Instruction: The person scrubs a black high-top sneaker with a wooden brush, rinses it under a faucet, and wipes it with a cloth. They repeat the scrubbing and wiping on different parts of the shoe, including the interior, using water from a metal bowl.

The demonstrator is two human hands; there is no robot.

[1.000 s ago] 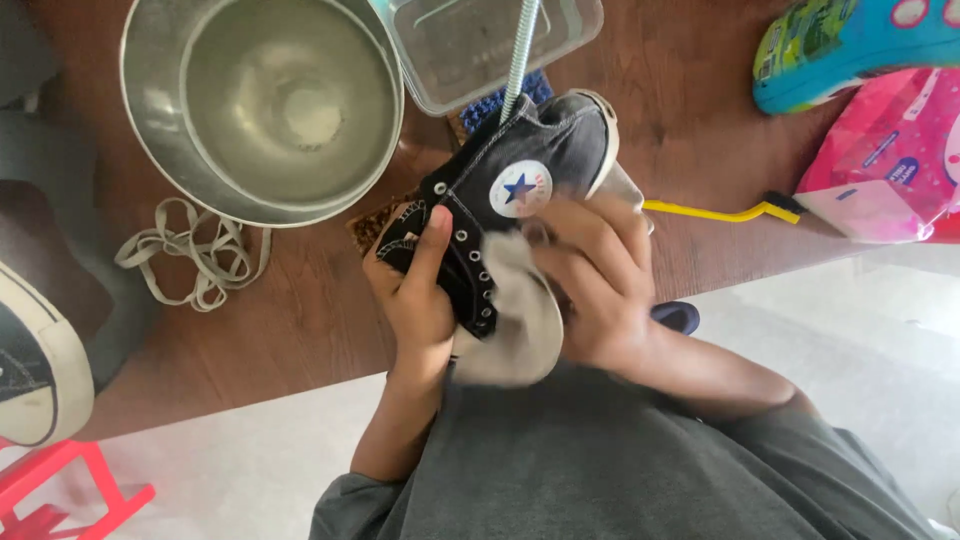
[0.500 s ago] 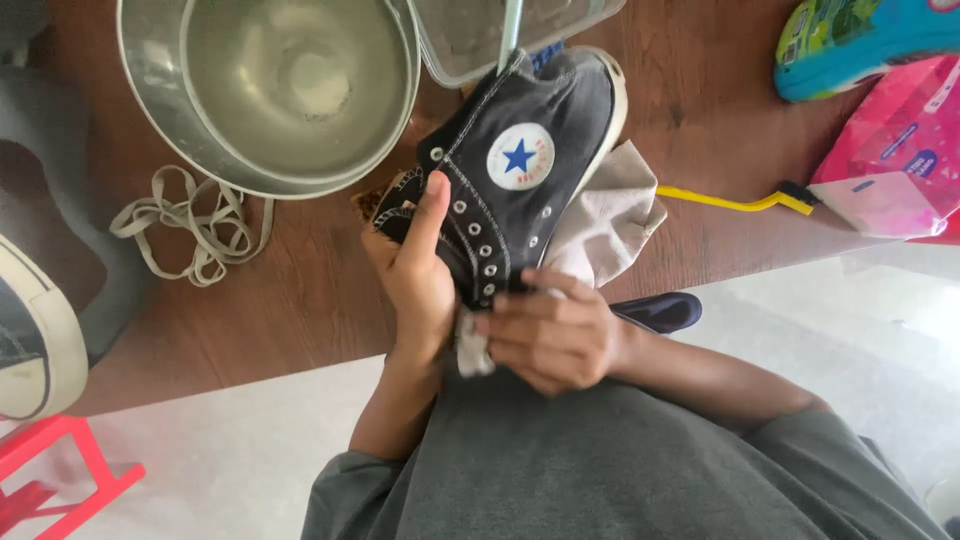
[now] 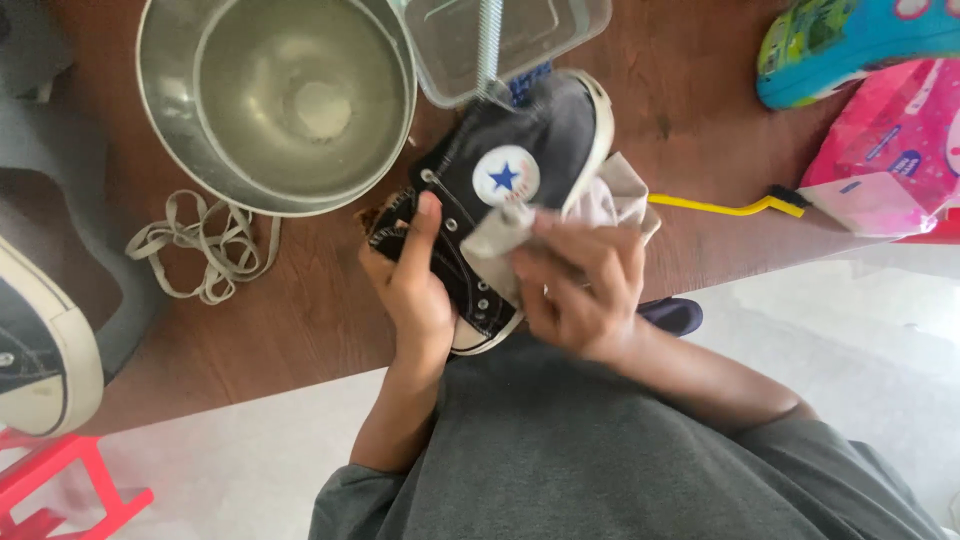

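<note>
At centre frame, the right hand (image 3: 580,290), blurred, is pinching a grey cloth (image 3: 600,205), half hiding the black high-top sneaker (image 3: 520,160) that the left hand's (image 3: 410,285) fingers are gripping.

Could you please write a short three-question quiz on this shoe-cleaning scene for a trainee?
1. Which hand grips the dark high-top shoe?
2. True or false: the right hand presses a pale cloth against the shoe.
3. Left of the shoe lies: A) loose shoelaces, B) a yellow-handled brush.

Key: 1. the left hand; 2. true; 3. A.
</note>
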